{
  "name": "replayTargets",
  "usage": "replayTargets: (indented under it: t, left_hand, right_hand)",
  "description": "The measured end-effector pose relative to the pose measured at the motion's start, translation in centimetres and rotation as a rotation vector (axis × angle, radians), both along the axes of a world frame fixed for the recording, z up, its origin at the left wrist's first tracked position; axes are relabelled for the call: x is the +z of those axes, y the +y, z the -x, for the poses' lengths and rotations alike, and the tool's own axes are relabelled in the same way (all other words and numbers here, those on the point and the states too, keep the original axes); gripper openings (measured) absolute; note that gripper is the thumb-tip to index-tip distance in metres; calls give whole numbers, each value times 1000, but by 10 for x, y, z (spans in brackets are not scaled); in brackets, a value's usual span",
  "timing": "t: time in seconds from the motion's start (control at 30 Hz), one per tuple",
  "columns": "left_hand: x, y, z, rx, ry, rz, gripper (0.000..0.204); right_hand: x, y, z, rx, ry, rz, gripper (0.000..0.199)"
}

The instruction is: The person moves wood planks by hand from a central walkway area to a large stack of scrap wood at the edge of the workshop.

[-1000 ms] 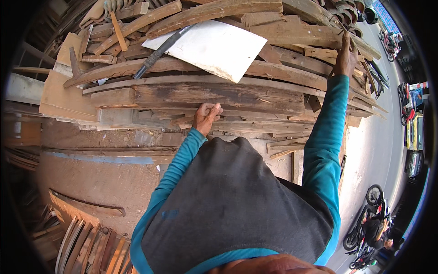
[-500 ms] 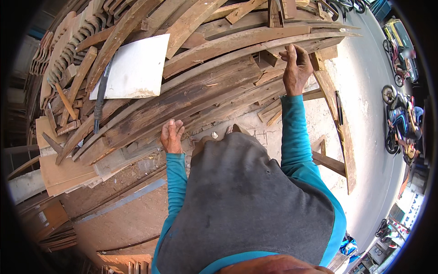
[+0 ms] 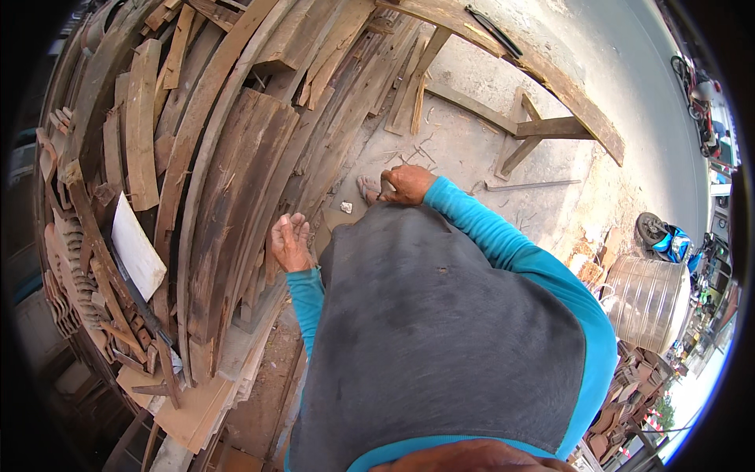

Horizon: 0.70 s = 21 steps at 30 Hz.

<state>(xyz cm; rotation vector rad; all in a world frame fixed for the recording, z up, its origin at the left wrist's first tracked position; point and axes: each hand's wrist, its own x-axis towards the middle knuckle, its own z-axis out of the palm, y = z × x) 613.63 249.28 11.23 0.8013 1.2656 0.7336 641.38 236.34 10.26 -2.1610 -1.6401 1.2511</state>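
Observation:
My left hand (image 3: 291,242) hovers beside the timber pile, fingers loosely bent and apart, with nothing visible in it. Nearest to it is a long, weathered dark brown beam (image 3: 236,212) lying along the pile's edge. In front of my waist is my right hand (image 3: 409,183), its fingers curled down; whatever they may hold is hidden. Below it, part of a foot in a sandal (image 3: 367,189) shows on the ground, with a small whitish lump (image 3: 346,207) close by.
A wooden trestle (image 3: 578,106) stands ahead to the right, with a dark, slim tool (image 3: 495,31) on it. At left are a white sheet (image 3: 138,248) and a long dark bar (image 3: 138,287) among wood pieces. A ribbed metal drum (image 3: 645,303) and a blue motorcycle (image 3: 672,242) are at right.
My view has turned right, so the pile now runs more lengthwise at left. My right hand has come from over the timber to my waist. The left hand stays beside the pile.

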Motion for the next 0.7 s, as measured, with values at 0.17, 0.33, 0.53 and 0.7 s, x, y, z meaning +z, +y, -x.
replayTargets:
  t: [0.17, 0.33, 0.53, 0.7]
  left_hand:
    - [24, 1, -17, -119, 3, -68, 37]
    - [32, -5, -6, -108, 27, -228, 36]
    - [12, -68, 45, 260, -71, -184, 32]
    - [10, -107, 87, 480, -43, -79, 34]
  right_hand:
    - [-12, -52, 11, -253, 88, 52, 57]
    - [-13, -56, 7, -138, 24, 48, 56]
    - [9, -22, 5, 127, -46, -32, 56]
    - [37, 36, 31, 256, 12, -140, 55]
